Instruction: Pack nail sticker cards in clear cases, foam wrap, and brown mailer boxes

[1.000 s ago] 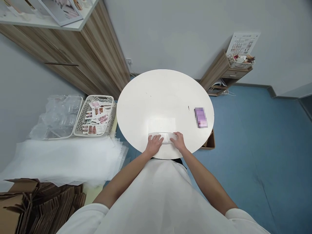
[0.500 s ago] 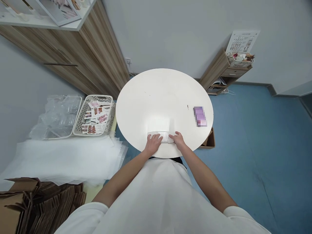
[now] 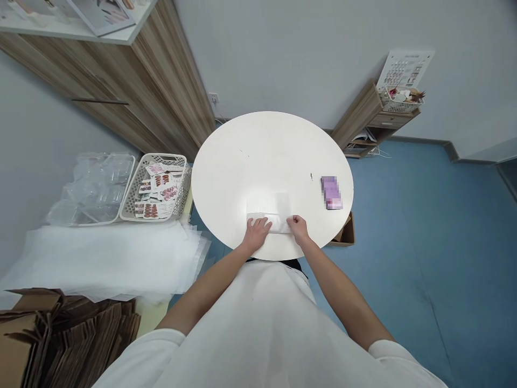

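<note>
A thin, translucent white wrapping sheet (image 3: 278, 202) lies near the front edge of the round white table (image 3: 266, 145). Its near part is folded over into a flat band; whether something sits inside is hard to make out. My left hand (image 3: 257, 234) rests on the left half of that band, fingers spread and pressing down. At the right end, my right hand (image 3: 298, 227) pinches the sheet's edge between thumb and fingers. A purple, pixelated item (image 3: 332, 192) lies farther right on the tabletop.
Left of the table stand a white basket of nail-design cards (image 3: 157, 188) and a basket of clear plastic boxes (image 3: 100, 186). Below them are stacked white sheets (image 3: 105, 258) and folded cardboard (image 3: 81, 339). A cardboard box (image 3: 346, 233) sits on the floor at right.
My right hand has shifted slightly right, to the sheet's outer edge, and its fingers have closed into a pinch. My left hand stays pressed on the folded band.
</note>
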`<state>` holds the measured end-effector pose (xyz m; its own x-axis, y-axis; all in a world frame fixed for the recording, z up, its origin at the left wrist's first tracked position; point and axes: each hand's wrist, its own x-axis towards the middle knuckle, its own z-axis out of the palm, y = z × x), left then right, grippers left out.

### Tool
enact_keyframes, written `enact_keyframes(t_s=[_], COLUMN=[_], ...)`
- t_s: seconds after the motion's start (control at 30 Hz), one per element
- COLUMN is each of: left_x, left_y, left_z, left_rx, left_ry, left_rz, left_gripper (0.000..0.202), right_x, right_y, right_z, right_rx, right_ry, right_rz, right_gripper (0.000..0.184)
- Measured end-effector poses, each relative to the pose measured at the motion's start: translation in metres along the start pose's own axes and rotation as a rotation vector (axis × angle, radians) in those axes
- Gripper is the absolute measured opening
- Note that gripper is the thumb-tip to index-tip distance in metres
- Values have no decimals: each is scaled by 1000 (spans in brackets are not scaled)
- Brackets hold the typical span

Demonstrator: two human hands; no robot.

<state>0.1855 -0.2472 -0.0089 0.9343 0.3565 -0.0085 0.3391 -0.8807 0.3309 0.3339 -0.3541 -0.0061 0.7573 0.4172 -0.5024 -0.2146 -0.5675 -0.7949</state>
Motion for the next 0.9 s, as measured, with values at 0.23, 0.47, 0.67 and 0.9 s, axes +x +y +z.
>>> enact_keyframes(t_s=[0.23, 0.47, 0.67, 0.9], left_x=[2, -6, -8, -25], left_y=[7, 11, 8, 5], left_z=[-3, -7, -8, -11], left_rx=[-19, -13, 17, -96], left_ry=[-10, -27, -71, -22], left_rz=[-13, 39, 53, -125], left_gripper=[41, 50, 40, 48], right_x=[-5, 0, 0, -12], right_y=[-20, -22, -20, 1], right_z=[13, 14, 5, 16], right_rx=[-2, -113, -466, -615], right_ry=[-244, -374, -315, -285], right_rz=[-60, -64, -326, -505], right_gripper=[21, 28, 37, 49])
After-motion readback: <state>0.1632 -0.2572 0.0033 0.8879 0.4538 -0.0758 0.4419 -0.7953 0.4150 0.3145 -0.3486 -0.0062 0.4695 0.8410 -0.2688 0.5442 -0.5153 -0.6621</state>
